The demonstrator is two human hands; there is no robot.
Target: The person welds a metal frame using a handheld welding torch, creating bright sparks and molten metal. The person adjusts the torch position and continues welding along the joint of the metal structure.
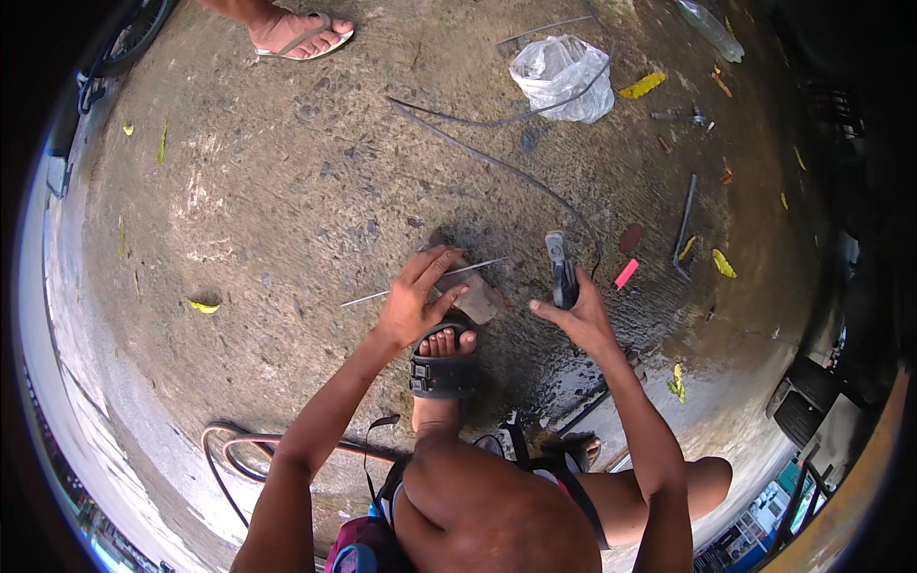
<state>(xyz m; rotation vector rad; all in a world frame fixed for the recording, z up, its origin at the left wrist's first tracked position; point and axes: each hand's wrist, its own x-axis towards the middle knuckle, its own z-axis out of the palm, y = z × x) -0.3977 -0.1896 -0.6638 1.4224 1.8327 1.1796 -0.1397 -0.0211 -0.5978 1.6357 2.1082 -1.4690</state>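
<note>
My left hand [416, 296] presses a thin metal rod [382, 293] down onto a flat stone [478, 299] on the concrete ground, fingers spread over the rod. My right hand [576, 318] is closed around the handle of a dark tool [561, 267] with a blunt metal head, held upright just right of the stone. My sandalled foot [441, 358] rests directly behind the stone, toes almost touching it.
A white plastic bag [562, 76] and long wires [497, 162] lie further out. A pink marker [626, 274], a metal bar [684, 222], a plastic bottle [707, 27] and yellow leaves are at the right. Another person's sandalled foot [301, 36] stands at the top. A hose [239, 449] curls at lower left.
</note>
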